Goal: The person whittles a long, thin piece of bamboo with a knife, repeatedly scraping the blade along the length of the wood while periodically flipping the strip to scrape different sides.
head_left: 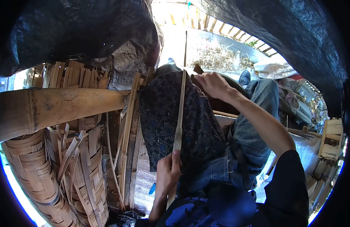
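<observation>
A long thin bamboo strip [181, 102] runs upright across a dark patterned cloth [160, 117] that covers one thigh. Low on the strip, my left hand [169, 170] is closed around it, thumb laid along its face. Farther forward, my right hand [214, 86] is closed beside the strip's upper part, over the far edge of the cloth. A dark pointed piece [198, 69] shows next to its fingers; what the hand grips is too hidden to name.
A thick bamboo pole [61, 109] juts in from the left above woven bamboo baskets [31, 162]. Upright bamboo slats [129, 151] stand left of the cloth. Dark plastic sheeting [76, 30] hangs overhead. Straw [220, 56] lies beyond the feet.
</observation>
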A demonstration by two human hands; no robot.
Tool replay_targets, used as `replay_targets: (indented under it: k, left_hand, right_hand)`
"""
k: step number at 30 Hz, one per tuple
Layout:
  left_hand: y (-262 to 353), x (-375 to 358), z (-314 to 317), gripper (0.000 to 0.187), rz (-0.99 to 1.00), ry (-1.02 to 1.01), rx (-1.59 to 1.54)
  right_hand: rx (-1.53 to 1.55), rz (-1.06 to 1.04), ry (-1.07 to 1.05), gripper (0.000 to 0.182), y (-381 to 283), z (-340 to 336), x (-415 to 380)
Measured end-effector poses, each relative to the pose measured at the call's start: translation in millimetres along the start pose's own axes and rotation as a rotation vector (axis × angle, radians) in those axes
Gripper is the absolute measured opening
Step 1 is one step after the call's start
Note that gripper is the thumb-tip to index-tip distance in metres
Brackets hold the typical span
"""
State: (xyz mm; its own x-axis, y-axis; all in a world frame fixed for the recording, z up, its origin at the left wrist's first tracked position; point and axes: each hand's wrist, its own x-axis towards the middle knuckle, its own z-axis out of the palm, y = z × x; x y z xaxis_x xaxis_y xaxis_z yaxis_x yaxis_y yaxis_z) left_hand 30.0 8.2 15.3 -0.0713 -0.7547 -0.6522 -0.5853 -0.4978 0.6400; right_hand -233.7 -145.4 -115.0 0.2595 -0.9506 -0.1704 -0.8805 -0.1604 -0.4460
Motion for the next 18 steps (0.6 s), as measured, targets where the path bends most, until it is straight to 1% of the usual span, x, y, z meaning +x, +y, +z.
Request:
replay_targets:
  k: [1,2,3,5,6,7,8,9,11,13,14,16,18]
  left_hand:
    - [1,1,0,0.051,-0.024,-0.002,-0.043]
    - [2,2,0,0.051,-0.024,0.006,-0.053]
    - [6,4,0,0.050,-0.019,0.010,-0.009]
    - [12,8,1,0.050,-0.020,0.015,0.029]
    - [15,10,1,0.049,0.018,0.037,0.097]
    - [17,12,2,0.048,0.058,0.057,0.169]
    - [18,14,2,0.048,0.057,0.052,0.173]
    - [18,15,3,0.047,0.077,0.068,0.208]
    - [15,17,5,0.046,0.101,0.074,0.253]
    - [9,18,8,0.042,0.159,0.129,0.317]
    - [9,18,9,0.042,0.158,0.126,0.324]
    - [10,15,14,0.039,0.189,0.208,0.438]
    - [10,14,17,0.038,0.207,0.222,0.462]
  right_hand:
    - [0.005,-0.067,0.117,0.035,9,-2,1]
    - [0.117,-0.085,0.252,0.037,13,0,1]
    - [0.115,-0.098,0.246,0.037,0,-9,-3]
    - [0.287,0.087,0.013,0.040,-46,-39,-29]
    - [0.287,0.085,0.009,0.040,-58,-41,-43]
    - [0.300,0.003,0.011,0.042,-68,-40,-56]
    - [0.314,-0.077,0.015,0.044,-75,-38,-67]
    - [0.248,-0.071,-0.008,0.044,-79,-35,-75]
    - [0.228,-0.035,-0.025,0.049,-82,-29,-82]
    - [0.244,0.002,-0.051,0.052,-78,-27,-83]
    - [0.254,0.028,-0.081,0.056,-77,-26,-81]
    - [0.280,0.048,-0.115,0.058,-78,-24,-81]
    - [0.298,0.073,-0.147,0.060,-76,-22,-80]
